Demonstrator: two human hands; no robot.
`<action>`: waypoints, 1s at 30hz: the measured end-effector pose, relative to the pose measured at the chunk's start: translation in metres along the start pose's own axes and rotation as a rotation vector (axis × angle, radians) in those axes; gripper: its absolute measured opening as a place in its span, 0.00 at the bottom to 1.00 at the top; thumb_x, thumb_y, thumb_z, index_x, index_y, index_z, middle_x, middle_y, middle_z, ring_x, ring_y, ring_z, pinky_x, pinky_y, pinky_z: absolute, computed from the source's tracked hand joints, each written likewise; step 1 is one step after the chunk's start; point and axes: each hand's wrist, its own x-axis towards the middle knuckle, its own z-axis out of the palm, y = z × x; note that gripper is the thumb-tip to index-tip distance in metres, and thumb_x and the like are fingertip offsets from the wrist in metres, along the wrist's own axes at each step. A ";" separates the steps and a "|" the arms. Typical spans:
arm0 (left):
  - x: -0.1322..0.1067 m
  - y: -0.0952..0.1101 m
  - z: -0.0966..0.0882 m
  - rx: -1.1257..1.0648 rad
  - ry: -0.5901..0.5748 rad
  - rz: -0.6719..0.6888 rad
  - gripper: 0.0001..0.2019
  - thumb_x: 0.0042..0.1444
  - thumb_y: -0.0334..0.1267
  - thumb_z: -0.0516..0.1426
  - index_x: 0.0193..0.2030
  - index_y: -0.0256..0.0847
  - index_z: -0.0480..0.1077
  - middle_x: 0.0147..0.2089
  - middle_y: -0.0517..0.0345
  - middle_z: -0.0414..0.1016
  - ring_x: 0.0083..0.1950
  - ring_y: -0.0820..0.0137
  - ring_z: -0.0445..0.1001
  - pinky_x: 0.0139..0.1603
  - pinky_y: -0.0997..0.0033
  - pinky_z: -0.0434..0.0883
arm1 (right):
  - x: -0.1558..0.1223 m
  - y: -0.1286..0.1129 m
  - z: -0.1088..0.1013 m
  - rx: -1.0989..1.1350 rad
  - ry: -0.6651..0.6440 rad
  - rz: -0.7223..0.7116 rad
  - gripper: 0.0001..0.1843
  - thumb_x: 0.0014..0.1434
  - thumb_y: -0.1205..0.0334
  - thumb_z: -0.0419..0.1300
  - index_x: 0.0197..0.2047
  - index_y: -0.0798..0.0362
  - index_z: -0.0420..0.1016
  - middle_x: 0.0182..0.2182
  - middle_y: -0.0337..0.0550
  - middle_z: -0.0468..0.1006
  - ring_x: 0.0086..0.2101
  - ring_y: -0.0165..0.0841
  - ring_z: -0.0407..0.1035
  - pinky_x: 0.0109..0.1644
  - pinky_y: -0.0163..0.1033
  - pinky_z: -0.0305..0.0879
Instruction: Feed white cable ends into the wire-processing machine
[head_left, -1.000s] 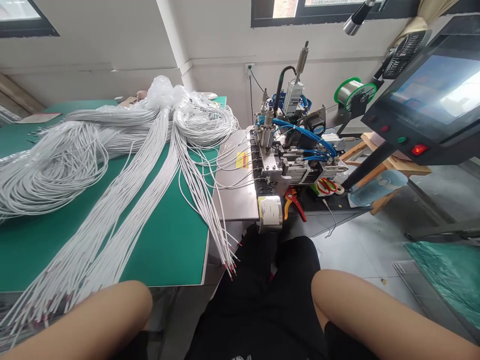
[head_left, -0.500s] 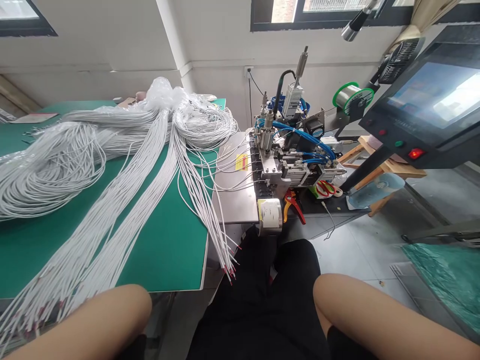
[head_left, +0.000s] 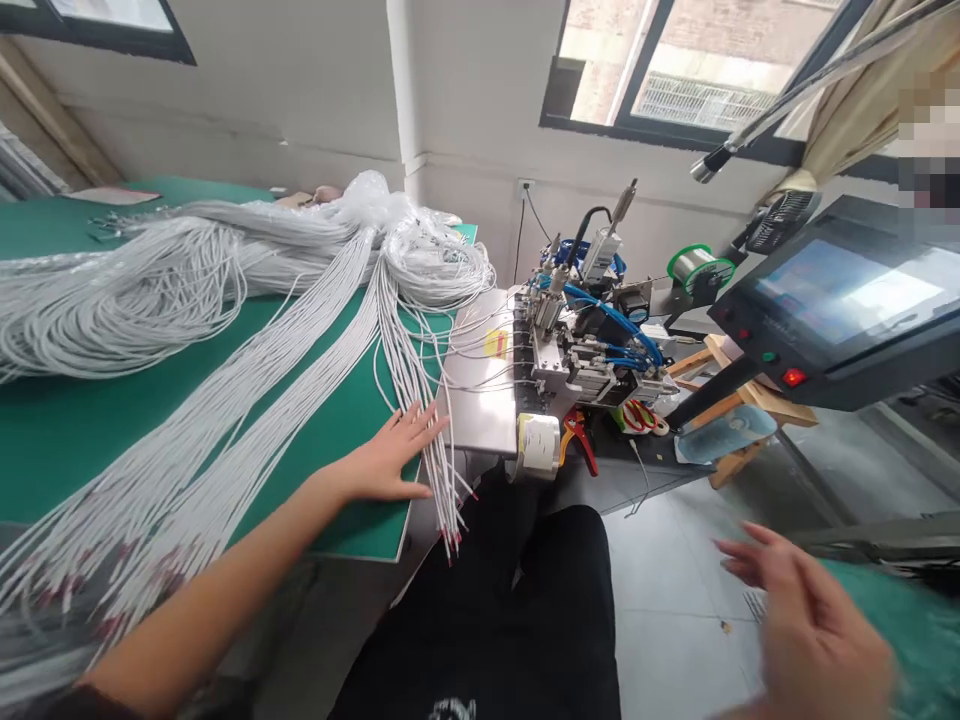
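Note:
My left hand is over the green table's right edge, fingers spread. Its fingertips lie on or just above a narrow bundle of white cables, whose red-tipped ends hang past the edge beside my lap. Two larger cable bundles run to the table's front, also with reddish ends. My right hand is low on the right, away from the table, slightly blurred by motion. Its fingers point left, loosely bent and apart, with nothing visible in them. A few cables lead over a metal plate to a machine with blue hoses.
Coiled cables in clear plastic lie across the green table. By the machine are a tape-like roll, a red and orange cutter, a solder wire spool and a control screen. A blue water jug stands right.
Both hands have come into view. My left hand has reached onto the narrow cable bundle; my right is raised at the right. The camera view has tilted and shifted.

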 end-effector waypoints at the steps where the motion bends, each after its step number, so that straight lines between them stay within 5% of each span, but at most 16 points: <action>1: 0.001 -0.003 0.006 -0.016 -0.033 -0.030 0.49 0.52 0.59 0.57 0.71 0.47 0.31 0.73 0.48 0.29 0.71 0.45 0.34 0.66 0.40 0.45 | 0.000 0.003 0.010 -0.026 -0.052 -0.038 0.16 0.59 0.44 0.58 0.40 0.44 0.79 0.31 0.49 0.78 0.31 0.41 0.73 0.42 0.52 0.69; 7: 0.008 -0.005 0.015 -0.132 -0.035 0.034 0.42 0.52 0.54 0.58 0.70 0.51 0.43 0.73 0.54 0.29 0.71 0.46 0.31 0.65 0.35 0.33 | -0.048 0.007 0.103 0.279 -0.896 -0.125 0.21 0.62 0.45 0.54 0.47 0.52 0.76 0.39 0.49 0.79 0.40 0.41 0.74 0.47 0.47 0.71; 9: 0.006 -0.005 0.014 -0.212 0.015 0.045 0.37 0.55 0.54 0.55 0.69 0.50 0.46 0.73 0.54 0.36 0.72 0.49 0.35 0.66 0.37 0.31 | -0.071 0.001 0.137 0.325 -1.047 -0.191 0.22 0.63 0.45 0.53 0.52 0.51 0.73 0.47 0.49 0.76 0.47 0.42 0.71 0.51 0.47 0.69; 15: 0.004 -0.006 0.021 -0.444 0.179 -0.025 0.26 0.59 0.39 0.45 0.65 0.46 0.57 0.69 0.58 0.53 0.71 0.61 0.45 0.70 0.48 0.36 | -0.112 -0.019 0.206 0.442 -1.194 -0.212 0.25 0.61 0.43 0.54 0.55 0.50 0.69 0.51 0.47 0.73 0.50 0.43 0.67 0.55 0.48 0.63; 19: 0.007 -0.007 0.026 -0.430 0.304 -0.118 0.24 0.58 0.35 0.43 0.61 0.39 0.63 0.65 0.55 0.61 0.69 0.67 0.52 0.70 0.57 0.45 | -0.125 -0.031 0.231 0.571 -1.342 0.080 0.25 0.56 0.41 0.58 0.46 0.52 0.67 0.34 0.42 0.75 0.31 0.35 0.72 0.31 0.36 0.68; 22: 0.006 -0.006 0.021 -0.372 0.352 -0.121 0.27 0.56 0.29 0.41 0.61 0.36 0.62 0.66 0.51 0.59 0.68 0.67 0.54 0.69 0.56 0.49 | -0.129 -0.035 0.234 0.585 -1.318 0.137 0.23 0.54 0.41 0.59 0.39 0.51 0.63 0.26 0.35 0.69 0.18 0.26 0.61 0.18 0.29 0.54; 26: 0.008 -0.009 0.007 -0.203 0.226 0.116 0.37 0.47 0.26 0.46 0.67 0.44 0.52 0.70 0.57 0.48 0.71 0.64 0.43 0.69 0.53 0.49 | -0.116 -0.038 0.223 0.587 -1.247 0.105 0.22 0.55 0.40 0.58 0.32 0.52 0.61 0.23 0.33 0.64 0.15 0.22 0.52 0.16 0.29 0.47; 30: 0.038 -0.018 0.001 -0.050 0.190 0.283 0.37 0.48 0.32 0.51 0.68 0.50 0.50 0.69 0.57 0.52 0.69 0.58 0.50 0.68 0.44 0.45 | -0.086 -0.048 0.203 0.620 -1.149 0.054 0.21 0.60 0.42 0.53 0.30 0.53 0.63 0.21 0.33 0.62 0.16 0.22 0.50 0.17 0.29 0.45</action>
